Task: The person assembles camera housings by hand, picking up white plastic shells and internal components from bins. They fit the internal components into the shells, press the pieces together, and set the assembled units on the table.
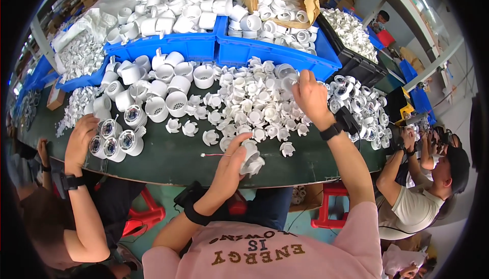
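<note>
Along the back of the counter [193,146], blue bins [158,48] stand heaped; before them lie white cups [204,77], petalled parts [249,95] and, rightward, round units [351,103]. At left, a co-worker's hand [81,136] is beside lensed units [131,141]. Near the front edge, the left hand [230,161] grips a white flared piece [251,161] — a thin wire [216,154] juts leftward past it. The right hand [308,94], arm outstretched, bends its fingers at a translucent cup [288,81] — whether closed on it, I cannot tell.
</note>
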Action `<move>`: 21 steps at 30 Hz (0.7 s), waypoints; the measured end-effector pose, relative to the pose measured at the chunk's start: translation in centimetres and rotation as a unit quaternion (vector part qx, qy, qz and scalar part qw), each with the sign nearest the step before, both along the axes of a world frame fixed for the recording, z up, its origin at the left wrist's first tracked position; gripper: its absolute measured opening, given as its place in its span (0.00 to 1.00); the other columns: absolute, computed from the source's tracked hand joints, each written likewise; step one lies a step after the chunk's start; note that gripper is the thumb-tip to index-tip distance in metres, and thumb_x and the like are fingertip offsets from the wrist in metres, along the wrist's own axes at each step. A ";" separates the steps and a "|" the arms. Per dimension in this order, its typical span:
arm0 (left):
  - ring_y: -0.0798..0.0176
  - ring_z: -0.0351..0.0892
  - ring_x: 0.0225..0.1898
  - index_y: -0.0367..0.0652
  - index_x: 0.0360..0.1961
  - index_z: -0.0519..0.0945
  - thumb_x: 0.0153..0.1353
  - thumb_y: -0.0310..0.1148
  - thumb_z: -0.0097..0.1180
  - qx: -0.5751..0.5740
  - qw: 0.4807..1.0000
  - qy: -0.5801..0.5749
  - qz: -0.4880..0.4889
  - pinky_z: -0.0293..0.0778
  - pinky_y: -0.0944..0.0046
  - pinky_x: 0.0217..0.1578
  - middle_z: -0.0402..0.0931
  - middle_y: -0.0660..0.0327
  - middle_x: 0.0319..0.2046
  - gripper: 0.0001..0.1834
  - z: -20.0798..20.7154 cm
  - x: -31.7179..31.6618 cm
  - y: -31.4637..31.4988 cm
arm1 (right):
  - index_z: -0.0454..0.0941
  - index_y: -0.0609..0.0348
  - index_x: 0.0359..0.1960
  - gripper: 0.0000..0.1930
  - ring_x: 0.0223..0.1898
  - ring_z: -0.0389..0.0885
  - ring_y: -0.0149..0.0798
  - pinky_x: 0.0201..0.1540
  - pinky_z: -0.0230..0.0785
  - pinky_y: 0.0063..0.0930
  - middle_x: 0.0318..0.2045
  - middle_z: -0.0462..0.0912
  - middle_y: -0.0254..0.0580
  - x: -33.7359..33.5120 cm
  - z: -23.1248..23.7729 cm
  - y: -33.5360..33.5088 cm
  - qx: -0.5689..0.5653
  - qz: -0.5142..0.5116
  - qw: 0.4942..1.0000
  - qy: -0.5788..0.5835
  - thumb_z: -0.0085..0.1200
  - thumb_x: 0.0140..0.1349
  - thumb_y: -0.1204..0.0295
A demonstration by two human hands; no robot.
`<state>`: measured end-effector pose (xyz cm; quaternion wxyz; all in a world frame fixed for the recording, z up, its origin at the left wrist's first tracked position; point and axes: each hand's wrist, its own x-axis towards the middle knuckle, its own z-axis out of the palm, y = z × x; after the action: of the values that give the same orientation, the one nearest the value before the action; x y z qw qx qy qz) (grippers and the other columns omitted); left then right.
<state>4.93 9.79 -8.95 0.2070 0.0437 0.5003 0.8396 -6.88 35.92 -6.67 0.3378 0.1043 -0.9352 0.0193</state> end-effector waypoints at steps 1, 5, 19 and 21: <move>0.78 0.68 0.27 0.42 0.38 0.71 0.68 0.41 0.45 -0.001 1.000 -0.003 -0.003 0.63 0.76 0.24 0.71 0.68 0.29 0.13 0.1 -0.3 0.5 | 0.66 0.62 0.31 0.09 0.19 0.76 0.57 0.21 0.70 0.45 0.26 0.75 0.54 1.5 0.1 -0.8 -0.029 0.014 0.999 -0.025 0.54 0.53 0.74; 0.78 0.67 0.26 0.40 0.41 0.70 0.68 0.42 0.45 -0.093 0.992 0.080 -0.024 0.63 0.74 0.24 0.71 0.65 0.26 0.15 -0.2 -1.0 1.6 | 0.63 0.62 0.24 0.08 0.18 0.77 0.41 0.17 0.68 0.34 0.17 0.72 0.44 8.8 0.9 -5.3 -0.227 0.091 0.943 -0.223 0.52 0.55 0.78; 0.77 0.58 0.25 0.37 0.41 0.76 0.67 0.40 0.43 -0.118 0.972 0.192 0.061 0.54 0.73 0.26 0.66 0.69 0.22 0.17 0.4 0.5 0.7 | 0.65 0.60 0.57 0.26 0.47 0.75 0.34 0.47 0.72 0.29 0.51 0.68 0.40 17.3 1.6 -7.8 -0.567 0.269 0.725 -0.283 0.57 0.56 0.82; 0.76 0.60 0.25 0.36 0.41 0.75 0.67 0.40 0.42 -0.131 0.962 0.228 0.067 0.56 0.72 0.26 0.68 0.67 0.23 0.17 0.7 0.6 0.6 | 0.69 0.61 0.54 0.24 0.47 0.74 0.32 0.46 0.71 0.27 0.49 0.69 0.39 17.6 2.4 -8.0 -0.520 0.258 0.774 -0.253 0.60 0.55 0.79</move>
<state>5.56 10.36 -8.27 0.0347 0.1733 0.6413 0.7466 10.69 27.94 -4.32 0.0745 0.1418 -0.7722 0.6149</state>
